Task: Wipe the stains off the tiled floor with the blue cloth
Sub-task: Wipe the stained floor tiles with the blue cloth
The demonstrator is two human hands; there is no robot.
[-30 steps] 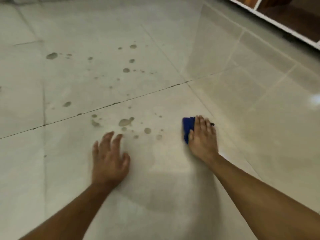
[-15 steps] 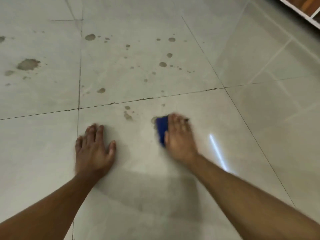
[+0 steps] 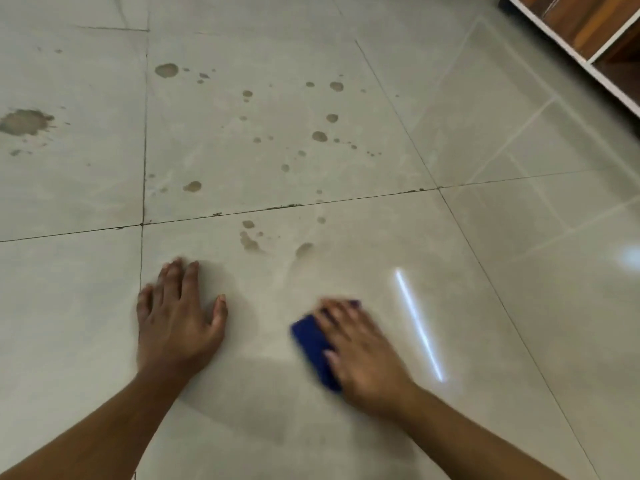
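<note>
Right hand (image 3: 363,351) has dragged blue cloth (image 3: 313,344) back from stains (image 3: 251,239)

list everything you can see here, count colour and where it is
tiled floor: one, pale grey-beige glossy tiles with dark grout lines, fills the view
stains: many, brownish spots, scattered over the tiles beyond the hands, a few on the near tile just ahead of the hands
large stain: one, brown-grey splotch, far left
blue cloth: one, dark blue, on the near tile under the right hand
light streak: one, white reflection, on the tile right of the cloth
shelf unit: one, white frame with brown wood panels, top right corner
left hand: one, flat on the floor, fingers spread, left of the cloth
right hand: one, pressing on the cloth, blurred
</note>
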